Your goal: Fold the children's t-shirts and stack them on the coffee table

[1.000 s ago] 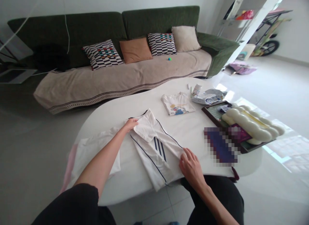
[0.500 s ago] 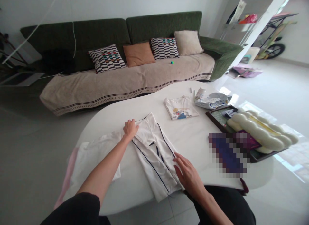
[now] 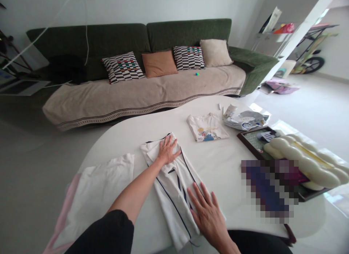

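The white shirt with navy piping [image 3: 170, 197] lies folded lengthwise on a rounded white table [image 3: 226, 195], with 2 hands on it. The left hand [image 3: 167, 150] is open, palm flat on the top end, and the right hand [image 3: 208, 225] is open too, fingers spread over the lower right edge. There's bare tabletop to the right, a folded printed T-shirt [image 3: 207, 127] up ahead, and a white garment [image 3: 95, 195] just left.

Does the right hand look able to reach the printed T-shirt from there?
Probably yes: the right hand rests on the white jersey, and the printed T-shirt lies ahead with no object between them.
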The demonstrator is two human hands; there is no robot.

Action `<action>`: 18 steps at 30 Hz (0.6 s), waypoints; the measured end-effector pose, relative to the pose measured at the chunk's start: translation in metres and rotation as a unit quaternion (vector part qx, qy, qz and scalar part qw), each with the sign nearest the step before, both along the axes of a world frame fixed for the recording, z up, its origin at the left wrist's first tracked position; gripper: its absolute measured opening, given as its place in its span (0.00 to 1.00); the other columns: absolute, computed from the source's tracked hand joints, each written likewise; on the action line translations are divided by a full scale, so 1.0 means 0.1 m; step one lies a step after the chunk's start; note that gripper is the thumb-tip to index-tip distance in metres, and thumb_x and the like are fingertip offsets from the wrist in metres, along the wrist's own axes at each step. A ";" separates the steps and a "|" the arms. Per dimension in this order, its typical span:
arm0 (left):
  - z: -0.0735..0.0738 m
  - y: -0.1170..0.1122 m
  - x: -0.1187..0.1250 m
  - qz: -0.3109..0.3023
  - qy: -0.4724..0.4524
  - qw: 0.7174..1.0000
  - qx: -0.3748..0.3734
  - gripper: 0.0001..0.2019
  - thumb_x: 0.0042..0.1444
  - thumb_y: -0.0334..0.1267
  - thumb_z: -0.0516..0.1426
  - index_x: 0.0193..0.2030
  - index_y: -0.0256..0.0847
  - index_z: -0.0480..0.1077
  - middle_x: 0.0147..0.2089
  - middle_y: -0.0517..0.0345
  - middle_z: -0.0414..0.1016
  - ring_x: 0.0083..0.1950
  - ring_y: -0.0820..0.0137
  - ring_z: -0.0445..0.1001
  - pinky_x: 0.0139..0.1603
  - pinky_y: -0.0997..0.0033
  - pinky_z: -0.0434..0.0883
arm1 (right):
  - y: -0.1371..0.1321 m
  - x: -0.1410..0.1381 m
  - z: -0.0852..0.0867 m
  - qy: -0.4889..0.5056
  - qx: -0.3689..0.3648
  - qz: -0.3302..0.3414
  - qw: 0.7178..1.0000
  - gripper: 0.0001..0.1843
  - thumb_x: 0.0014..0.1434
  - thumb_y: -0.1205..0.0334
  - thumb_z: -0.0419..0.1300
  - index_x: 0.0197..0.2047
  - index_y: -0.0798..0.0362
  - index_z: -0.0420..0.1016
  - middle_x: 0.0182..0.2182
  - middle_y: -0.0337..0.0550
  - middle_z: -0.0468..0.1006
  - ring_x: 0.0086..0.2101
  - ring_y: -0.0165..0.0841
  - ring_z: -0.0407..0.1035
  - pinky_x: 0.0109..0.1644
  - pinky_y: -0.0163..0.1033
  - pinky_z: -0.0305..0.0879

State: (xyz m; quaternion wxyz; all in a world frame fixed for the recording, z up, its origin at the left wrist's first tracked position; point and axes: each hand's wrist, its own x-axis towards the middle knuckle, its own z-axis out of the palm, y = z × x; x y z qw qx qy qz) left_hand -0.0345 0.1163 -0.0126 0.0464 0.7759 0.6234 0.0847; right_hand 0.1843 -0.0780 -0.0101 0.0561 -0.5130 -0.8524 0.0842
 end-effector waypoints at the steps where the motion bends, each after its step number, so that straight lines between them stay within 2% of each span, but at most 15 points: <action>1: 0.01 0.02 -0.01 -0.002 0.000 1.000 -0.003 0.34 0.53 0.57 0.46 0.64 0.46 0.48 0.68 0.51 0.38 0.67 0.54 0.35 0.60 0.45 0.42 | -0.11 0.06 -0.02 -0.006 0.001 -0.003 1.000 0.31 0.59 0.54 0.46 0.64 0.38 0.38 0.63 0.37 0.44 0.61 0.45 0.38 0.56 0.59 0.47; 5: 0.17 0.03 0.06 0.005 -0.017 0.999 -0.030 0.31 0.55 0.54 0.46 0.63 0.42 0.49 0.67 0.48 0.39 0.67 0.55 0.35 0.60 0.45 0.42 | -0.52 0.39 -0.01 -0.020 -0.030 0.023 0.999 0.36 0.56 0.55 0.48 0.65 0.41 0.36 0.62 0.40 0.45 0.60 0.46 0.42 0.55 0.58 0.50; 7: 0.29 -0.17 0.15 0.014 -0.043 0.999 -0.026 0.31 0.57 0.50 0.44 0.64 0.38 0.46 0.67 0.43 0.38 0.67 0.56 0.35 0.60 0.43 0.44 | -0.61 0.57 0.08 -0.022 -0.054 0.048 0.997 0.38 0.55 0.57 0.49 0.65 0.44 0.34 0.63 0.41 0.43 0.60 0.44 0.42 0.56 0.56 0.50; 8: 0.36 -0.35 0.20 0.004 -0.061 0.998 -0.016 0.31 0.58 0.49 0.43 0.64 0.36 0.44 0.67 0.41 0.38 0.67 0.56 0.36 0.60 0.44 0.45 | -0.61 0.65 0.14 -0.023 -0.062 0.054 0.996 0.40 0.54 0.59 0.50 0.65 0.45 0.34 0.63 0.42 0.42 0.61 0.43 0.41 0.57 0.55 0.50; 10: 0.45 -0.90 0.30 -0.063 -0.091 0.994 0.005 0.32 0.58 0.49 0.43 0.65 0.34 0.41 0.67 0.41 0.37 0.67 0.58 0.37 0.60 0.47 0.47 | -0.54 0.76 0.26 -0.027 -0.064 0.054 0.996 0.42 0.51 0.63 0.51 0.65 0.47 0.33 0.64 0.42 0.39 0.61 0.42 0.38 0.58 0.53 0.48; 12: 0.48 -1.59 0.38 -0.194 -0.089 0.977 -0.019 0.36 0.55 0.53 0.47 0.65 0.36 0.40 0.67 0.43 0.39 0.67 0.59 0.38 0.62 0.51 0.47 | -0.40 0.80 0.32 -0.036 -0.049 0.057 0.997 0.44 0.47 0.69 0.50 0.65 0.47 0.35 0.64 0.41 0.37 0.62 0.42 0.35 0.59 0.53 0.47; 13: 0.46 -1.92 0.40 -0.246 -0.071 0.966 -0.044 0.39 0.52 0.54 0.50 0.65 0.38 0.40 0.67 0.45 0.39 0.67 0.59 0.38 0.62 0.52 0.47 | -0.32 0.80 0.32 -0.040 -0.038 0.068 0.996 0.45 0.46 0.73 0.49 0.65 0.46 0.37 0.64 0.41 0.37 0.62 0.41 0.35 0.59 0.53 0.46; 14: 0.43 -2.21 0.41 -0.273 -0.049 0.958 -0.070 0.42 0.50 0.54 0.53 0.66 0.39 0.39 0.67 0.46 0.38 0.67 0.58 0.37 0.62 0.52 0.47 | -0.25 0.79 0.30 -0.044 -0.025 0.084 0.995 0.45 0.44 0.76 0.48 0.65 0.46 0.39 0.64 0.40 0.38 0.62 0.41 0.35 0.59 0.52 0.47; 16: 0.35 -2.62 0.41 -0.268 -0.019 0.958 -0.094 0.35 0.54 0.42 0.52 0.65 0.42 0.39 0.67 0.52 0.40 0.67 0.62 0.39 0.63 0.53 0.47 | -0.17 0.75 0.22 -0.042 0.006 0.119 0.992 0.45 0.44 0.81 0.46 0.64 0.45 0.42 0.64 0.39 0.43 0.61 0.40 0.37 0.58 0.52 0.48; 18: 0.28 -2.80 0.36 -0.248 -0.024 0.963 -0.106 0.28 0.57 0.30 0.45 0.64 0.45 0.44 0.66 0.57 0.47 0.66 0.68 0.44 0.63 0.57 0.48 | -0.19 0.72 0.15 -0.026 0.035 0.148 0.988 0.42 0.46 0.82 0.45 0.63 0.46 0.47 0.62 0.42 0.50 0.60 0.41 0.42 0.57 0.50 0.51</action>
